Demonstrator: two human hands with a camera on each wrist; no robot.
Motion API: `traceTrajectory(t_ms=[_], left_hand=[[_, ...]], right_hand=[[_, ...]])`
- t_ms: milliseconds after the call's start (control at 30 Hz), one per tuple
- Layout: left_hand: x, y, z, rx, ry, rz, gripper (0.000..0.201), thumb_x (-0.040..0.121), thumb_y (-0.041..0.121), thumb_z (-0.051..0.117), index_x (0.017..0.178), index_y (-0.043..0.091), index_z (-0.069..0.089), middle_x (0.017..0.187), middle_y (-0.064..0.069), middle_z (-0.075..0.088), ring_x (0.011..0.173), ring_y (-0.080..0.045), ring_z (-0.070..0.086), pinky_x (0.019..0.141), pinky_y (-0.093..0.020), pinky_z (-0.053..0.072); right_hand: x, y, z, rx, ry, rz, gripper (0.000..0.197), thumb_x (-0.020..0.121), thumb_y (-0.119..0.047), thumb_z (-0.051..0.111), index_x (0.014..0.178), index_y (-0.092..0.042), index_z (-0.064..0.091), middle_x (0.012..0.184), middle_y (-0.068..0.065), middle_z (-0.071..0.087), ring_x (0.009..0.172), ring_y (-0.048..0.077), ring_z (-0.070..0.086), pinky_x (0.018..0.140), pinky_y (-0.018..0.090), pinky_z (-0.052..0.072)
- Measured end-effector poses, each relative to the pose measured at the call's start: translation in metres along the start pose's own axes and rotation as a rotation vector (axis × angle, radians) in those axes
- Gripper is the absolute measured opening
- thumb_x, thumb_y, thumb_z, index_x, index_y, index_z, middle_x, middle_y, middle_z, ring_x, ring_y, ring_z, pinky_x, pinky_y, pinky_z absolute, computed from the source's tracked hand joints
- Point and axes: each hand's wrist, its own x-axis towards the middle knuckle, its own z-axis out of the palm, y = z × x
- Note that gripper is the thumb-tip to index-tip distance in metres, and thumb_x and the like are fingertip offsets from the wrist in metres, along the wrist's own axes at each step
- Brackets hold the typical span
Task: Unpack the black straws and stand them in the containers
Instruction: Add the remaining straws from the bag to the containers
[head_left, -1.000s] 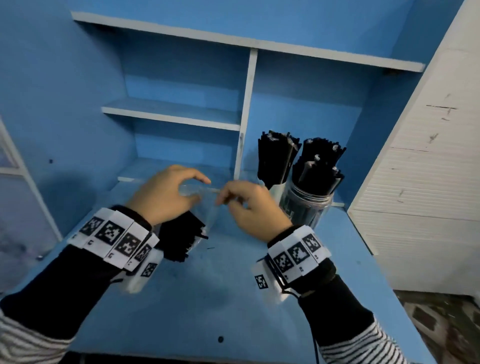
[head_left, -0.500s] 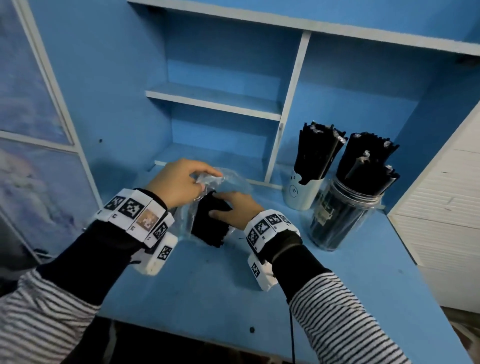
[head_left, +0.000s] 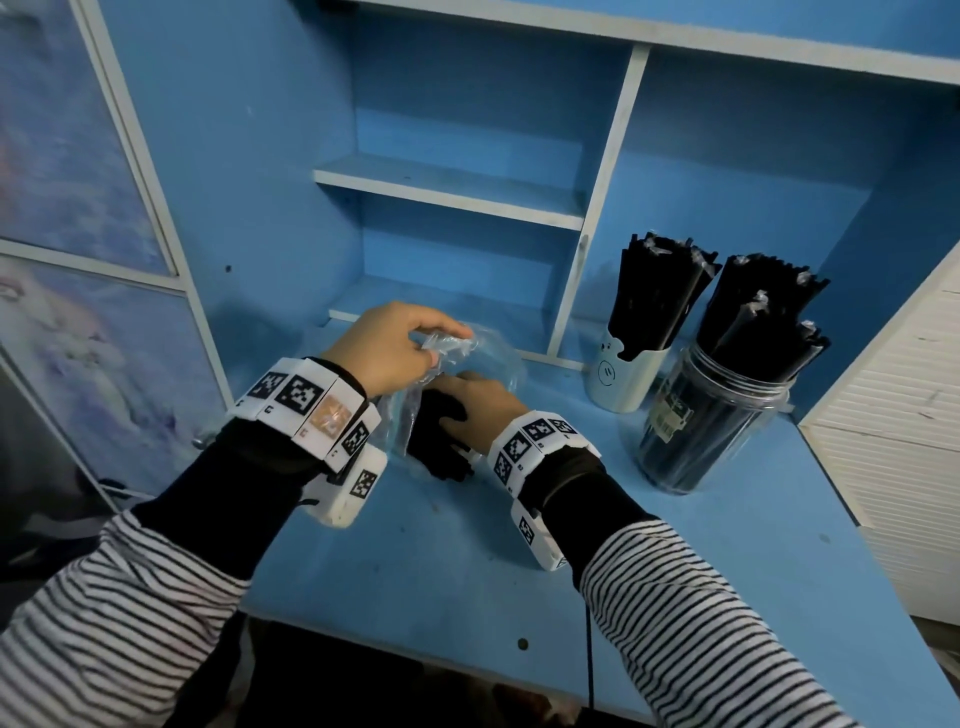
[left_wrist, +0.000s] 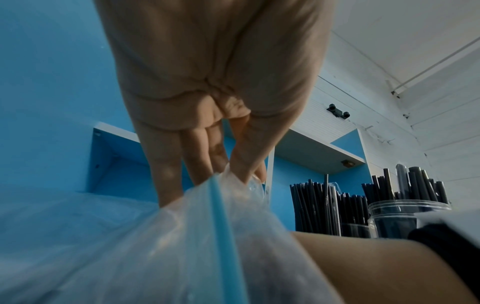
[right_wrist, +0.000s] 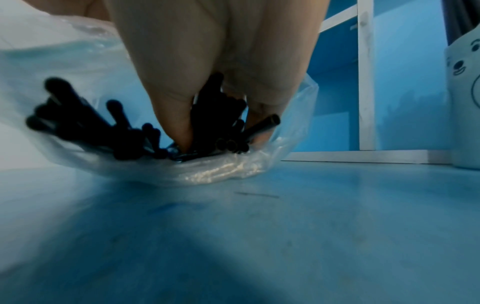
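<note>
A clear plastic bag (head_left: 488, 358) lies on the blue desk (head_left: 467, 571) with a bundle of black straws (head_left: 436, 441) inside. My left hand (head_left: 400, 348) pinches the bag's top edge and holds it up; the left wrist view shows its fingers (left_wrist: 233, 164) gripping the clear plastic bag (left_wrist: 182, 236). My right hand (head_left: 478, 405) reaches into the bag and grips the black straws (right_wrist: 218, 117) between thumb and fingers. At the back right stand a white cup (head_left: 623, 374) and a clear jar (head_left: 711, 426), both holding upright black straws (head_left: 660, 291).
A white cabinet (head_left: 893, 415) borders the desk on the right. Blue shelves (head_left: 447, 192) with a white divider (head_left: 597, 208) rise behind the bag. A panel wall (head_left: 78, 234) stands at the left. The desk's front edge runs near my forearms.
My right hand went from the bag's top edge down into the bag and took hold of the straws. The left hand keeps holding the bag's edge. The head view swung left.
</note>
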Motion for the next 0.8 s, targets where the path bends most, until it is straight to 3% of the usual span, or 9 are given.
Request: traceTrajectory(t_ms=[133,300,567,700,800], left_hand=[[0.001,-0.002,-0.001,-0.001,0.005,0.003,0.044,0.086,0.001,0.064,0.108,0.039,0.071,0.118,0.016,0.062,0.093,-0.023,0.069,0.087,-0.039,0.055],[0.003,-0.003,-0.002,-0.032,0.016,-0.004,0.046,0.086,-0.001,0.063,0.107,0.039,0.071,0.110,0.018,0.059,0.090,-0.018,0.070,0.088,-0.037,0.056],[0.005,-0.009,-0.002,-0.025,0.019,0.015,0.046,0.085,0.000,0.065,0.106,0.040,0.071,0.118,0.013,0.064,0.097,-0.008,0.065,0.092,-0.029,0.052],[0.004,-0.012,-0.003,-0.011,0.039,0.015,0.045,0.086,-0.001,0.064,0.109,0.037,0.071,0.119,0.011,0.065,0.101,-0.003,0.060,0.074,-0.005,0.041],[0.003,-0.013,-0.001,-0.015,0.039,0.036,0.045,0.087,-0.002,0.062,0.110,0.036,0.071,0.123,0.009,0.064,0.103,-0.006,0.061,0.074,-0.006,0.041]], right_hand=[[-0.001,-0.001,0.001,0.005,0.024,-0.034,0.050,0.091,-0.011,0.053,0.137,-0.031,0.050,0.121,0.013,0.052,0.108,0.033,0.055,0.094,0.039,0.046],[-0.001,-0.002,0.000,0.054,0.115,-0.051,0.042,0.088,-0.005,0.053,0.126,-0.020,0.060,0.111,0.015,0.054,0.098,0.034,0.057,0.090,0.038,0.048],[-0.008,-0.001,-0.007,0.203,0.279,-0.025,0.041,0.082,0.001,0.055,0.117,-0.016,0.068,0.111,0.010,0.068,0.105,0.023,0.061,0.091,0.017,0.038],[-0.018,-0.003,-0.015,0.266,0.270,-0.008,0.039,0.084,0.001,0.055,0.116,-0.016,0.069,0.113,0.004,0.071,0.103,0.015,0.062,0.088,0.009,0.038],[-0.029,0.003,-0.024,0.277,0.272,0.023,0.038,0.085,-0.003,0.058,0.116,-0.021,0.070,0.112,0.000,0.071,0.092,0.007,0.060,0.080,0.008,0.042]])
